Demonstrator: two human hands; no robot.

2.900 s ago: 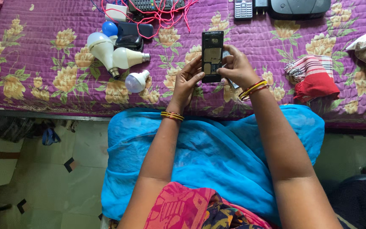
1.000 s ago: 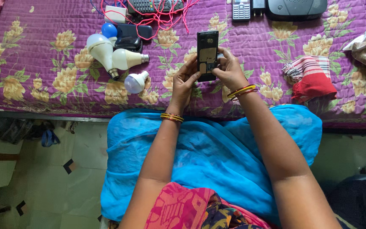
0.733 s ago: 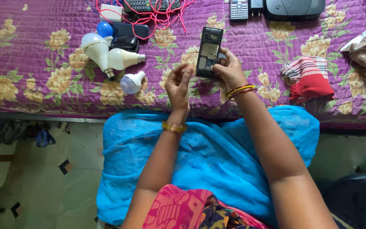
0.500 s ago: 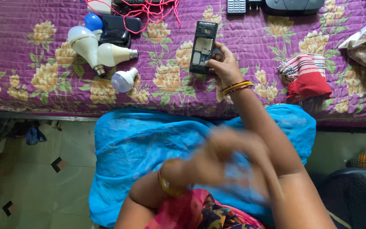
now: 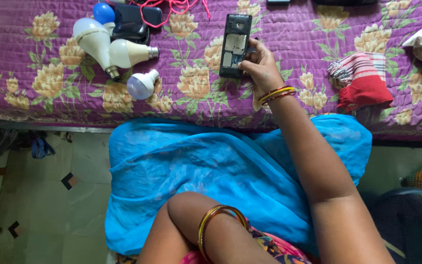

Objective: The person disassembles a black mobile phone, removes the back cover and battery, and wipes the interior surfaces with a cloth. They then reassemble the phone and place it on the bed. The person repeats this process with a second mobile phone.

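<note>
Head view: the right hand [image 5: 259,64] is gripping an opened phone [image 5: 235,45], its long axis running away from the wrist, the left hand out of sight.

Black phone [image 5: 235,45] in the right hand [image 5: 260,66], purple bedspread [image 5: 191,98] with yellow flowers beneath it, white bulbs [image 5: 108,51] to its left, red-striped cloth [image 5: 360,80] to its right

Head view — steeply down (close) over bed [image 5: 50,105].
</note>
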